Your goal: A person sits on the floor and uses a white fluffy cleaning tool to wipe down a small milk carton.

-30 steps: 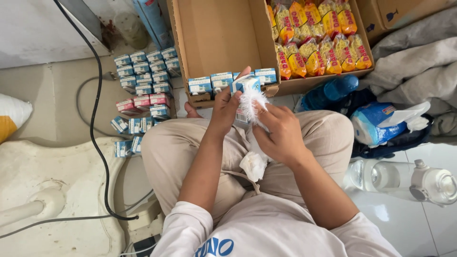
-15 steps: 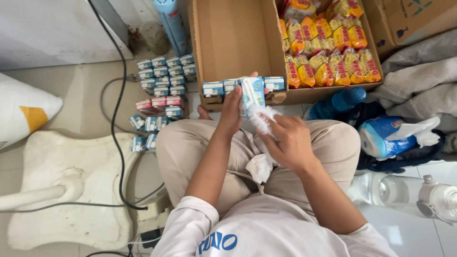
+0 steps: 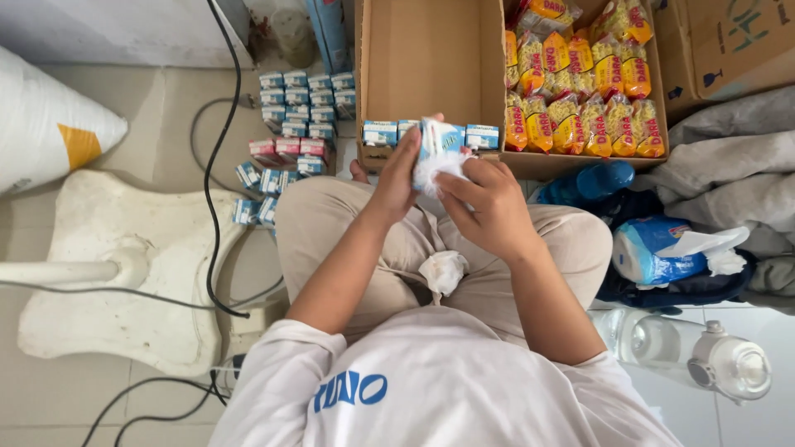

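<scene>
Nearest, a crumpled white tissue lies on the lap. Above the knees, the left hand has kept its pinching grip on a small blue-and-white drink carton, while the right hand has slid a second white tissue down its face, fingers pressed together on it. Beyond, 3 like cartons sit in the brown cardboard box.

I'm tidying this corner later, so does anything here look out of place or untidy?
A crumpled white tissue lies loose on the person's lap. A clear water bottle lies on its side on the floor tiles. The left hand holds a small blue carton while the right hand presses a tissue against it.
</scene>
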